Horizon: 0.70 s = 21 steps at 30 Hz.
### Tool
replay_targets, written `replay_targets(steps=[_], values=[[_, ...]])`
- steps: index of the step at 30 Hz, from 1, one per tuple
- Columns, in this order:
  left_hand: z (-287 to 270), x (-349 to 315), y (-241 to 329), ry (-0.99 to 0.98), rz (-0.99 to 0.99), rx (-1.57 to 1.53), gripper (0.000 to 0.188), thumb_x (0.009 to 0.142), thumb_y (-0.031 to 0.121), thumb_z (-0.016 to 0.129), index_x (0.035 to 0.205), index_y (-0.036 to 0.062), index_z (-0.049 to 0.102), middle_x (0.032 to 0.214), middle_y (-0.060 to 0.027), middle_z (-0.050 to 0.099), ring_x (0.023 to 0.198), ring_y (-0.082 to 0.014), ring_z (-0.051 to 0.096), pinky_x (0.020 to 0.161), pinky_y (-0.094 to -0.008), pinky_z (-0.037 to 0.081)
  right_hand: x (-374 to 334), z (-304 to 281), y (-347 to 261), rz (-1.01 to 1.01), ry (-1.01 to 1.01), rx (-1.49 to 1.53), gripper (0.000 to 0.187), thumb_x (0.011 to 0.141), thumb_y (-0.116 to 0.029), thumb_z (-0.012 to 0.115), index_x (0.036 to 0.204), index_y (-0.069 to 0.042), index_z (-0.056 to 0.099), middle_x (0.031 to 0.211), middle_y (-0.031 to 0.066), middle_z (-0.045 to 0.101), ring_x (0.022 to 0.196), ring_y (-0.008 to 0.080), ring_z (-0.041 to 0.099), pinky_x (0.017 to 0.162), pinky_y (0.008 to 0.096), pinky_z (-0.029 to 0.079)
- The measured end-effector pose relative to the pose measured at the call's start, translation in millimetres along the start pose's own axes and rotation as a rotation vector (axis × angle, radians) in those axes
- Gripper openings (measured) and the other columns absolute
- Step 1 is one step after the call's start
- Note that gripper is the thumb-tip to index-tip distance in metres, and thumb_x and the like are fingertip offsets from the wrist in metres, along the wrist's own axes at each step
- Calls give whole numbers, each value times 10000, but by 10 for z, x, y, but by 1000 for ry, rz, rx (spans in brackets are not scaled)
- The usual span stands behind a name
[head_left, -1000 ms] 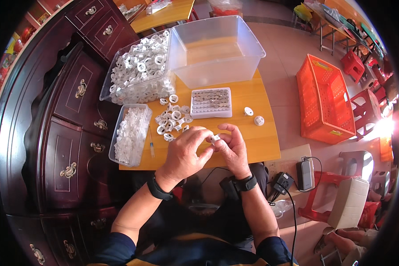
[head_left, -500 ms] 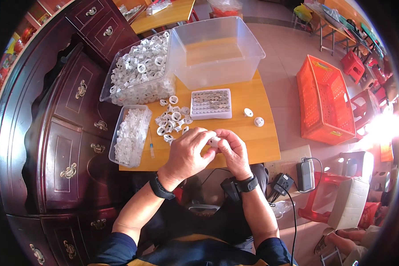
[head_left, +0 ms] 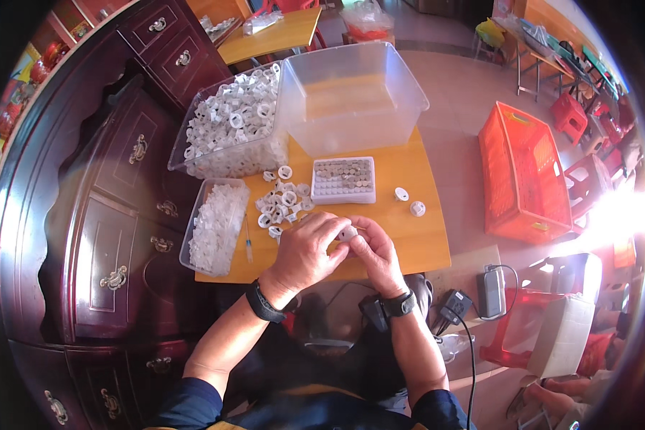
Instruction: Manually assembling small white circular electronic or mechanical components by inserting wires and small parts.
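Note:
A small white plastic part (head_left: 347,233) is pinched between my two hands above the near edge of the wooden table (head_left: 401,244). My left hand (head_left: 307,249) curls round its left side, and my right hand (head_left: 377,254) grips it from the right with thumb and fingers. My fingers hide much of the part. Just beyond my left hand lies a loose pile of white ring-shaped plastic parts (head_left: 287,201). Behind my hands stands a white tray (head_left: 344,197) with rows of small round silvery discs. Two white round parts, a tilted one (head_left: 401,193) and a flatter one (head_left: 417,208), lie to the right.
A clear bin (head_left: 222,161) full of white parts and a large clear bin (head_left: 351,118) stand at the back. At left are a smaller tub (head_left: 215,233) of whitish pieces and a thin blue-ended tool (head_left: 249,244). Dark drawers (head_left: 107,236) flank the table; an orange crate (head_left: 527,172) stands right.
The view has shifted slightly, so the table and bins appear a little lower. Both hands keep hold of the white part, with my fingers slightly repositioned round it.

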<state>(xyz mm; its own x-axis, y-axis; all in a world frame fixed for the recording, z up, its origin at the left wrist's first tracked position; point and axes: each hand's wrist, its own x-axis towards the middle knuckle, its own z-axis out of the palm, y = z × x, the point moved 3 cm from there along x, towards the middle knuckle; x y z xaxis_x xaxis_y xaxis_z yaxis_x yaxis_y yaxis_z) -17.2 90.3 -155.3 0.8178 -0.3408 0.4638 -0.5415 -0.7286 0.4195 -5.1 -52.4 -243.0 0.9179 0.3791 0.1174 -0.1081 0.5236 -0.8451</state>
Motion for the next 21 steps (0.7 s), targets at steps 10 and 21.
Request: replay_targets(steps=[10, 21], values=[[26, -26, 41, 120, 23, -25, 340, 720, 35, 789, 994, 66, 590, 987, -94, 643, 922, -303, 662, 755, -385, 549, 20, -29, -2, 9, 50, 37, 498, 1030, -224, 582, 1464, -29, 435, 1113, 60, 700, 965, 87, 633, 858, 251, 514], [68, -9, 41, 86, 17, 36, 282, 717, 26, 769, 925, 72, 585, 935, -85, 602, 857, -297, 637, 703, -392, 536, -5, -39, 29, -4, 67, 62, 485, 1019, -190, 602, 1453, -21, 466, 1049, 19, 684, 873, 63, 599, 837, 240, 503]])
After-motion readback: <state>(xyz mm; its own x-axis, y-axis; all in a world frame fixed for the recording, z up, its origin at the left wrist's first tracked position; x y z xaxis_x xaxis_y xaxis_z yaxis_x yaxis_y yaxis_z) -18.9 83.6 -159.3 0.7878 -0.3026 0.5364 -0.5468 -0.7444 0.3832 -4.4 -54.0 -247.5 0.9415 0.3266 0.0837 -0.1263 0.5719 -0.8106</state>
